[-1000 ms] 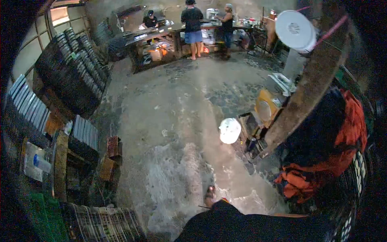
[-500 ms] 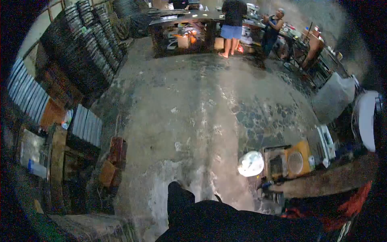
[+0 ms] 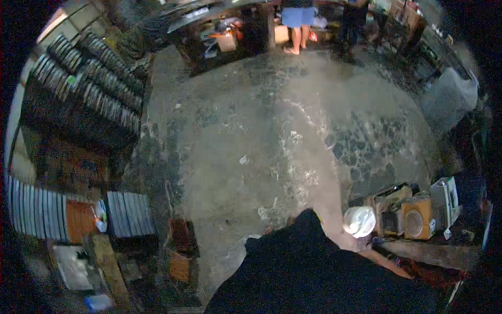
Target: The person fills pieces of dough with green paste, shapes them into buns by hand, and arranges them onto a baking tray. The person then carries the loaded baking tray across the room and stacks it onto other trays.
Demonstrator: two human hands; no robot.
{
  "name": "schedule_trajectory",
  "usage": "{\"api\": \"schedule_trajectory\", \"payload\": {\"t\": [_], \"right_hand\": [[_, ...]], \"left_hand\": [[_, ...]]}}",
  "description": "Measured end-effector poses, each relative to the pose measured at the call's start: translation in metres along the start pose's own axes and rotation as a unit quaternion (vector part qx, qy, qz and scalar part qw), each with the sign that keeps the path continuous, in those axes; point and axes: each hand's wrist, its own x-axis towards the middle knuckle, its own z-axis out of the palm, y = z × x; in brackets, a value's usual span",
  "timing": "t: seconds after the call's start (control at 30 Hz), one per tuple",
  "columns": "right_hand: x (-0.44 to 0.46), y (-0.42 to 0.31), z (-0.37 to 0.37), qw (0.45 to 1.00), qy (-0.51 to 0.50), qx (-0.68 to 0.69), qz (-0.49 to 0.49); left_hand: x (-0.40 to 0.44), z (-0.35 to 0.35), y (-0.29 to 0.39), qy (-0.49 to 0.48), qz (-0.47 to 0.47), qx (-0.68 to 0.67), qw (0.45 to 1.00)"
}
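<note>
My right forearm (image 3: 389, 263) reaches out from the dark clothing on my body (image 3: 314, 267). My right hand (image 3: 356, 244) is a dim blur just below a white round object (image 3: 360, 221) at the lower right. Whether the hand touches it, and how its fingers lie, cannot be made out. Nowhere in the head view does my left hand show. A small skin-coloured patch (image 3: 267, 230), perhaps toes, shows at the edge of the dark clothing.
Boxes and a yellowish speaker-like box (image 3: 415, 220) stand at the right. Stacked trays (image 3: 86, 83), grey slabs (image 3: 130, 209) and wooden boxes (image 3: 180, 235) line the left. A person in blue shorts (image 3: 298, 17) stands by the far bench (image 3: 272, 26); another person (image 3: 354, 26) is farther right.
The view has tipped further down and shifted, cutting off the people's upper bodies. My right forearm now shows beside the white object, and the dark clothing fills more of the lower middle.
</note>
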Motion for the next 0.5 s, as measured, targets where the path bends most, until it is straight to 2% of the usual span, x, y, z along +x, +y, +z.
{"api": "schedule_trajectory", "payload": {"t": [0.13, 0.27, 0.37, 0.5], "right_hand": [[0.078, -0.017, -0.042, 1.0, -0.014, 0.017, 0.014], [0.171, -0.015, -0.106, 0.998, -0.062, -0.008, 0.014], [0.242, -0.035, -0.194, 0.994, -0.09, -0.057, 0.009], [0.36, -0.103, -0.333, 0.994, -0.045, -0.091, -0.034]], "left_hand": [[0.066, -0.061, 0.049, 0.012, -0.011, -0.003, 1.0], [0.119, -0.096, 0.09, 0.019, -0.067, 0.0, 0.998], [0.14, -0.135, 0.133, 0.014, -0.111, -0.006, 0.994], [0.193, -0.176, 0.195, 0.019, -0.14, -0.034, 0.989]]}}
